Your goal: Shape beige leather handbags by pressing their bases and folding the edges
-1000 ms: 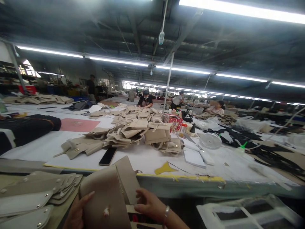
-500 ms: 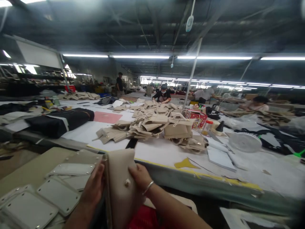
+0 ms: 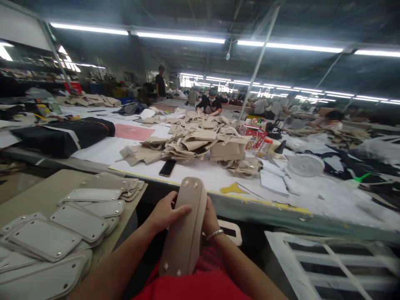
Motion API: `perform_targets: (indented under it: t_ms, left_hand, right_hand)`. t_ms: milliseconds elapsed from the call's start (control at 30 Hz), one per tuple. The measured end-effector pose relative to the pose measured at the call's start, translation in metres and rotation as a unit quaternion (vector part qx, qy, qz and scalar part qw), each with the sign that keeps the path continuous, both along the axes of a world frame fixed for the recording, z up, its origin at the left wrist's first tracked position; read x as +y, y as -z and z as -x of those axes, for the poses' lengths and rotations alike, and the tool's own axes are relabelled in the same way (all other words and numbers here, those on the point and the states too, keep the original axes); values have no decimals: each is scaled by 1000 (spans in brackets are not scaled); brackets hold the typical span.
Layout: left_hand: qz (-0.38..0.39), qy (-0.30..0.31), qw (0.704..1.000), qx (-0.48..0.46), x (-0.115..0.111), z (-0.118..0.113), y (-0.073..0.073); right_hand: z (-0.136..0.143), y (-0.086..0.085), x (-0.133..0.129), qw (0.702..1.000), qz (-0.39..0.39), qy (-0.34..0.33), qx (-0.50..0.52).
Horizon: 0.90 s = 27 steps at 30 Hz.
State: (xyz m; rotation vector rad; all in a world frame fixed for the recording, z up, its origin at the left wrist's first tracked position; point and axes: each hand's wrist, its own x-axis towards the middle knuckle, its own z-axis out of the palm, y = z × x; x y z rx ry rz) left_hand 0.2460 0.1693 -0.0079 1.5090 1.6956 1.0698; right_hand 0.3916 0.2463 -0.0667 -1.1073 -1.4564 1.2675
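The beige leather bag with small metal studs has turned since half a second ago: then its broad side with one stud faced the camera, and now its narrow studded base faces up, running from the red-clothed lap toward the desk edge. The left hand has shifted from the bag's left edge to lie over the near upper left side, thumb stretched across the base, clamped on it. The right hand, wearing a silver bangle, is pressed against the right side, mostly hidden behind the bag, so its grip cannot be made out. The stack of pale rounded-rectangle panels with rivets now sits lower left, and the long white desk with the heap of beige bag pieces lies beyond.
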Motion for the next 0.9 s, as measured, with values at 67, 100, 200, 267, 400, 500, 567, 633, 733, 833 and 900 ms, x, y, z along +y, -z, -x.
perform_targets:
  t_ms: [67, 100, 200, 267, 400, 500, 567, 633, 733, 833, 900]
  left_hand:
    - [16, 31, 999, 5, -8, -3, 5]
    - [21, 47, 999, 2, -12, -5, 8]
    - [30, 68, 997, 4, -21, -9, 16]
    - [37, 69, 997, 17, -23, -12, 21]
    - [24, 92, 995, 19, -21, -17, 25]
    - [23, 115, 993, -19, -18, -22, 27]
    - [40, 124, 990, -62, -18, -25, 30]
    - [60, 127, 985, -99, -19, -27, 32]
    - [72, 120, 984, -114, -19, -28, 34]
    - [66, 124, 987, -75, -16, -29, 25]
    - [44, 129, 990, -28, -17, -34, 14]
  right_hand:
    - [-11, -5, -3, 1000, 5, 18, -14]
    - [-16, -9, -6, 1000, 8, 11, -17]
    - [-31, -21, -17, 999, 5, -37, 3]
    - [-39, -25, -29, 997, 10, -71, 23]
    - [-46, -24, -49, 984, -89, -116, -104]
    - [-45, -23, -53, 968, -149, -100, -174]
    - [-44, -23, -52, 972, -148, -105, -151]
    - [-43, -22, -50, 977, -132, -113, -121]
    - [-43, -18, -49, 987, -70, -127, -72]
    - [-45, -16, -47, 990, 0, -141, -14]
    - [-51, -22, -46, 990, 16, -138, 25]
